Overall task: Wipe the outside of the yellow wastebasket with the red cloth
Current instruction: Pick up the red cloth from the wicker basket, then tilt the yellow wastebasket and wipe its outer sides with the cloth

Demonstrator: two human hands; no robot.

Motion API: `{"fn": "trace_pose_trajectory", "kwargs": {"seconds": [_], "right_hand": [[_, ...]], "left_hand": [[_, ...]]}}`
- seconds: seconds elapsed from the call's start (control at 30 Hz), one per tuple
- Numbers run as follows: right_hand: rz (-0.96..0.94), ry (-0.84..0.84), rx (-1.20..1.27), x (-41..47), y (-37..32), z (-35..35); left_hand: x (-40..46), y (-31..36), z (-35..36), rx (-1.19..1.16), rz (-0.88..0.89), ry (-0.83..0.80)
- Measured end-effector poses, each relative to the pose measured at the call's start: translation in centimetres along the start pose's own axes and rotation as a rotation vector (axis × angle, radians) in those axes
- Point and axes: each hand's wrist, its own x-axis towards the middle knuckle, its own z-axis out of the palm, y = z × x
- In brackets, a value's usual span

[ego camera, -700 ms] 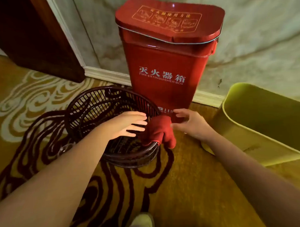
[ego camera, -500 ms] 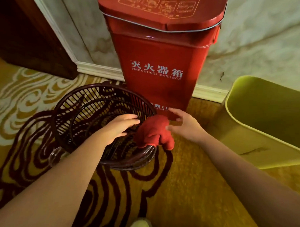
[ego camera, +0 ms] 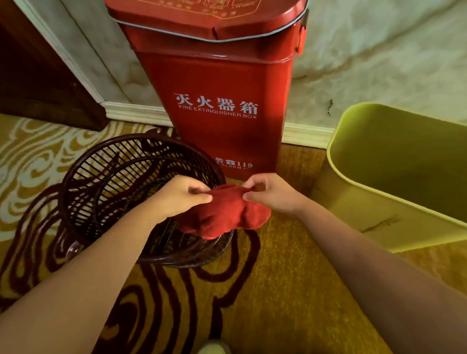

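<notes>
The red cloth [ego camera: 225, 213] hangs bunched over the near right rim of a dark wire basket. My left hand [ego camera: 178, 196] pinches its upper left edge and my right hand [ego camera: 271, 192] pinches its upper right edge. The yellow wastebasket [ego camera: 360, 199] stands tilted on the carpet at the right, its open mouth facing me, about a hand's width from my right hand. Its right part runs out of the frame.
A tall red fire extinguisher box [ego camera: 219, 98] stands against the wall behind the cloth. The dark wire basket [ego camera: 116, 181] sits on the patterned carpet at the left. A dark wooden door frame [ego camera: 33, 78] is at the far left. My shoe tip [ego camera: 212, 353] shows at the bottom.
Both hands have closed onto the cloth's top edges; before, they were open on either side of it. The view has moved closer and lower.
</notes>
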Motion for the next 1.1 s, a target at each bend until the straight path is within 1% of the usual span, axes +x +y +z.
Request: {"fn": "trace_pose_trajectory", "kwargs": {"seconds": [0.1,0.17,0.23,0.33,0.43,0.5,0.53,0.57,0.63,0.67,0.7,0.73,0.8,0.87,0.93,1.0,1.1], "right_hand": [[-0.068,0.015,0.052,-2.6,-1.3,-0.7],[-0.117,0.030,0.121,-4.6,-2.4,-1.7],[-0.122,0.012,0.215,-6.9,-3.2,-3.3],[-0.055,-0.079,0.254,-10.7,-3.0,-5.1],[0.060,-0.071,0.286,-14.6,-1.2,-6.1],[0.127,-0.003,0.310,-17.2,0.2,-7.0],[0.157,0.040,0.321,-18.5,1.1,-7.4],[0.184,0.087,0.345,-19.9,2.0,-7.8],[0.230,0.181,0.399,-22.5,3.6,-8.3],[0.248,0.223,0.421,-23.6,4.3,-8.3],[0.263,0.264,0.441,-24.5,4.8,-8.3],[0.275,0.306,0.459,-25.3,5.2,-8.3],[0.280,0.390,0.511,-26.5,5.8,-8.4],[0.258,0.469,0.577,-27.3,6.3,-8.7],[0.237,0.550,0.644,-28.0,6.7,-9.3],[0.235,0.635,0.687,-28.6,7.0,-9.9],[0.230,0.758,0.686,-29.0,6.9,-10.7]], "left_hand": [[-1.4,1.3,-0.3,-0.009,0.032,-0.018],[-2.2,2.6,-0.2,-0.066,0.062,-0.054],[-2.6,4.4,0.5,-0.141,0.111,-0.088],[-2.9,7.0,2.8,-0.202,0.183,-0.131],[-3.1,9.5,5.8,-0.118,0.240,-0.216],[-3.0,11.1,7.9,-0.033,0.272,-0.291],[-2.9,11.8,9.0,-0.020,0.290,-0.289],[-2.8,12.6,10.0,-0.002,0.323,-0.236],[-2.5,14.5,11.8,0.107,0.460,-0.046],[-2.3,15.6,12.6,0.194,0.536,0.014],[-2.0,16.6,13.5,0.295,0.602,0.033],[-1.6,17.5,14.4,0.403,0.643,0.029],[-0.5,18.8,15.9,0.572,0.644,-0.006],[0.6,19.9,16.4,0.659,0.621,-0.025],[1.4,20.6,16.3,0.738,0.636,-0.034],[1.7,21.2,16.5,0.755,0.675,-0.071],[1.2,22.8,17.5,0.704,0.730,-0.113]]}}
